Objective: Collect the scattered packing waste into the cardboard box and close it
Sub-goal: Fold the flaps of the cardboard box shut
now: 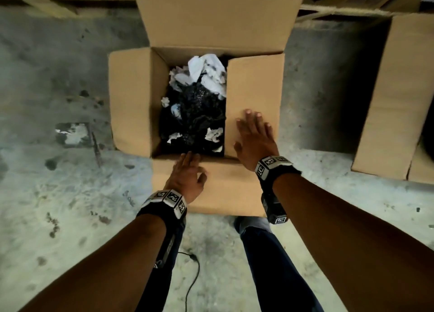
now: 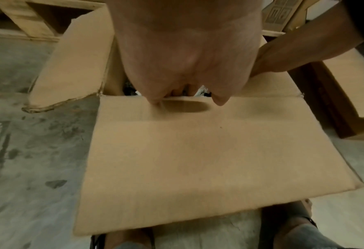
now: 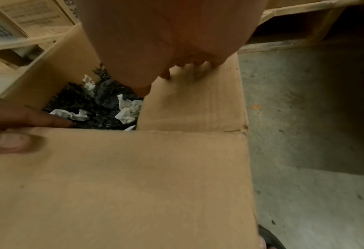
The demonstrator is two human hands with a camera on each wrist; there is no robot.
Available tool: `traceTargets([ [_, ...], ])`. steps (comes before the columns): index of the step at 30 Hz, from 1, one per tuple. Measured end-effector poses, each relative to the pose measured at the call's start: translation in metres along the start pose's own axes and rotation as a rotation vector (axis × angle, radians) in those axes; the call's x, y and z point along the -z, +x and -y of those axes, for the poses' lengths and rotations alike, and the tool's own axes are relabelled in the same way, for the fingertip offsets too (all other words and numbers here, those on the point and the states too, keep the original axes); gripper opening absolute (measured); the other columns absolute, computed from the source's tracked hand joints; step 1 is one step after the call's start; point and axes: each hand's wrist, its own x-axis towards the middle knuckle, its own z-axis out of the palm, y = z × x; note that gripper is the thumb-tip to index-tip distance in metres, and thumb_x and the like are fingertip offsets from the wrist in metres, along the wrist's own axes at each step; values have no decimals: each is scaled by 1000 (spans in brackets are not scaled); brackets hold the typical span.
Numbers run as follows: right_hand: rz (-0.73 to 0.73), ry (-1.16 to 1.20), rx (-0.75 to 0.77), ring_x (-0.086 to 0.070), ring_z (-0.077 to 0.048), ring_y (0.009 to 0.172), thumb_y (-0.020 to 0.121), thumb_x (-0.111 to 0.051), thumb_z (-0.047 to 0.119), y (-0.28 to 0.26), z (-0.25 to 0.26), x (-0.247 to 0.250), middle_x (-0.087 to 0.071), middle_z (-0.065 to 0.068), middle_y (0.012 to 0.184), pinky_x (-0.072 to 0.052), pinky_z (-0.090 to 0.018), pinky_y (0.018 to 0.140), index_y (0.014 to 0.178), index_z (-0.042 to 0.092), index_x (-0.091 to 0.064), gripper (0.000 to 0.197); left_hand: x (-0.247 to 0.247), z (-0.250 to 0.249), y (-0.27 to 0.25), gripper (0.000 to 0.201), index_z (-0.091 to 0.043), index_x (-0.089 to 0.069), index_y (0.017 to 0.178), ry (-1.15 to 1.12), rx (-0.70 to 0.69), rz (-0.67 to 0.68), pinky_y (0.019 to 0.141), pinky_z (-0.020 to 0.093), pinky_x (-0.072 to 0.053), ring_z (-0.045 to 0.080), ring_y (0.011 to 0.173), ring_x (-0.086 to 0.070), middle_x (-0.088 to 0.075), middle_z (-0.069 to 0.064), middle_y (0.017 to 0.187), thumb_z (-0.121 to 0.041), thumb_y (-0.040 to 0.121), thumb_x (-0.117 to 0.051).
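The cardboard box [image 1: 131,95] stands on the concrete floor with its top open. Inside lies the packing waste [image 1: 195,109], crumpled white paper on dark shredded material, seen too in the right wrist view [image 3: 125,109]. The far flap [image 1: 216,13] stands up and the left flap lies outward. My right hand [image 1: 254,135] lies flat, fingers straight, on the right flap [image 1: 253,84], which is folded partly over the opening. My left hand [image 1: 187,175] rests on the near flap [image 1: 225,189] at its fold, with its fingertips [image 2: 155,99] at the box rim.
A second cardboard box [image 1: 399,95] stands open on the right. Wooden pallets [image 1: 58,4] run along the back. A whitish patch [image 1: 72,133] marks the floor left of the box. A black cable [image 1: 192,271] and my leg [image 1: 270,253] are below me.
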Motion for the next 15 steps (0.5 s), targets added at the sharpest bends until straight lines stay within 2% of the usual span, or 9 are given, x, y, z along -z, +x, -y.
traceTargets([
  [2, 26, -8, -51, 1, -35, 151, 98, -41, 43, -1, 11, 11, 4, -9, 166, -12, -52, 120, 157, 19, -16, 68, 15, 0, -6, 63, -15, -28, 150, -120, -12, -10, 122, 40, -20, 28, 151, -13, -17, 10, 162, -42, 95, -42],
  [3, 34, -8, -72, -1, -37, 151, 99, -41, 43, 0, 20, 19, 2, -10, 166, -16, -53, 119, 157, 18, -17, 67, 27, 5, -9, 63, -17, -24, 152, -168, -25, -25, 121, 40, -23, 27, 151, -15, -17, 8, 162, -39, 96, -44],
  [5, 25, 2, -75, -7, -39, 150, 100, -40, 43, 2, 41, 31, -3, -13, 165, -22, -53, 116, 157, 18, -17, 66, 48, 17, -14, 60, -21, -29, 149, -240, -38, -100, 115, 43, -34, 27, 146, -28, -26, 6, 159, -41, 95, -44],
  [8, 12, 60, 19, -9, -33, 151, 103, -36, 37, 15, 78, 43, -5, -8, 166, -26, -53, 115, 157, 22, -16, 60, 84, 43, -15, 51, -20, -41, 139, -238, -25, -320, 104, 46, -44, 33, 132, -41, -37, 9, 149, -38, 92, -48],
  [11, -23, 125, 193, -11, -29, 151, 104, -37, 26, 37, 127, 45, -11, -5, 165, -30, -52, 114, 156, 25, -21, 54, 114, 83, -7, 56, -15, -39, 140, -243, 42, -512, 107, 48, -41, 35, 132, -40, -36, 13, 148, -40, 90, -48],
  [13, -36, 102, 290, -11, -28, 152, 103, -38, 23, 54, 162, 43, -12, -3, 165, -29, -52, 115, 155, 26, -22, 55, 125, 114, 4, 64, -16, -31, 144, -327, 126, -529, 110, 50, -38, 35, 137, -35, -33, 12, 151, -46, 90, -46],
  [15, -42, 63, 354, -10, -27, 152, 102, -40, 23, 69, 190, 39, -10, -2, 166, -27, -53, 116, 155, 25, -22, 56, 129, 139, 18, 74, -17, -22, 150, -438, 248, -484, 115, 50, -31, 35, 144, -26, -22, 12, 158, -51, 90, -48],
])
